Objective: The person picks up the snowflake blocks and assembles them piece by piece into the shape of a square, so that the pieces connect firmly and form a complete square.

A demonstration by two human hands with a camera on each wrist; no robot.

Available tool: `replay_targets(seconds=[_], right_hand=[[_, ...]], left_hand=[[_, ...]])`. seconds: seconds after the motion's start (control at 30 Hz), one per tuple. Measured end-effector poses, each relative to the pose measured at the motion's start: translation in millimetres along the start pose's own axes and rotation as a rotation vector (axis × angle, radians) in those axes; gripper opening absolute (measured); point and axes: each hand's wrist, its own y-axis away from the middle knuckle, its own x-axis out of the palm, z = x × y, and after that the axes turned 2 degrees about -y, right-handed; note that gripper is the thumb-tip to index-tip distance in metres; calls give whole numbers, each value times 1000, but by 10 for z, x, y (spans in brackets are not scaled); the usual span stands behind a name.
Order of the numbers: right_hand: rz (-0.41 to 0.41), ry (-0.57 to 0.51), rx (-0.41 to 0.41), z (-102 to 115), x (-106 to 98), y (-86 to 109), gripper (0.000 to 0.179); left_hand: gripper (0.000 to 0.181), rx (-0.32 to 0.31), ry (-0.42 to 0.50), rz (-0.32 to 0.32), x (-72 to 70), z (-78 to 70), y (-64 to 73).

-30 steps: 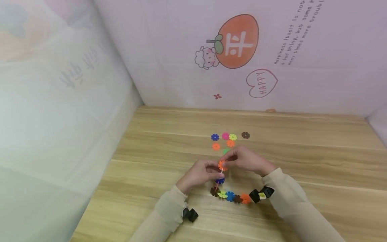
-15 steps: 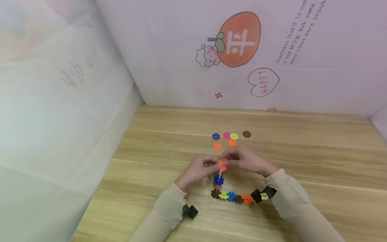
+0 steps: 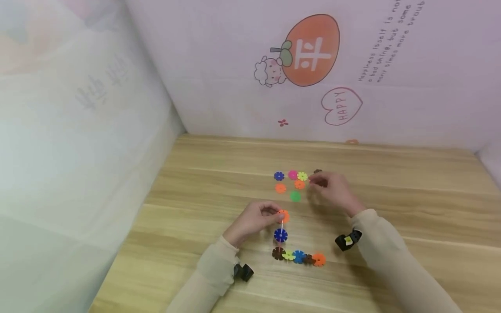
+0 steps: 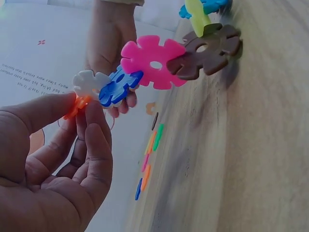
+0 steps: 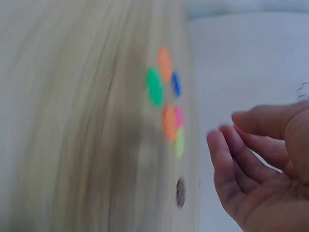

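Observation:
Between thumb and fingertips, my left hand (image 3: pixel 254 221) pinches an orange snowflake disc (image 4: pixel 77 107) with notched edges. That disc ends a chain of interlocked discs: a white one (image 4: pixel 88 83), a dark blue one (image 3: pixel 280 235), a pink one (image 4: pixel 145 58) and a dark brown one (image 3: pixel 278 253). From there the chain bends right through a yellow disc (image 3: pixel 288 255), a blue disc (image 3: pixel 299 257), another brown disc (image 3: pixel 308 259) and an orange end disc (image 3: pixel 318 260). My right hand (image 3: pixel 332 187), fingers loosely bent and holding nothing, hovers by a loose brown disc (image 5: pixel 180 192), partly hiding it in the head view.
Several loose discs lie farther back on the wooden table (image 3: pixel 219 174): green (image 3: pixel 295 196), orange (image 3: pixel 280 188), pink (image 3: pixel 292 174), yellow (image 3: pixel 302 176) and dark blue (image 3: pixel 279 176) among them. A printed cloth (image 3: pixel 235 104) hangs behind the table.
My right hand has let go of the orange disc at the chain's upper end and moved back and right toward the loose discs. The left hand keeps its pinch; the green disc is uncovered.

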Motion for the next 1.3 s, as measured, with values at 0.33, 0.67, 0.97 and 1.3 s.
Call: replay_targets(seconds=[0.33,0.67,0.97,1.3], right_hand=[[-33,110,28,-173,87,-325,38],[14,223,75,-198,138,-446,39],[16,243,69,-225,173,-509,40],[-5,179,14,-182,181,-479,25]], left_hand=[[16,3,-2,36,20,32,-35],[18,5,-29,35,22,-7,-37],[18,-4,-17,22,-9,-3,-24],[19,-25,11,19,-86,17,-11]])
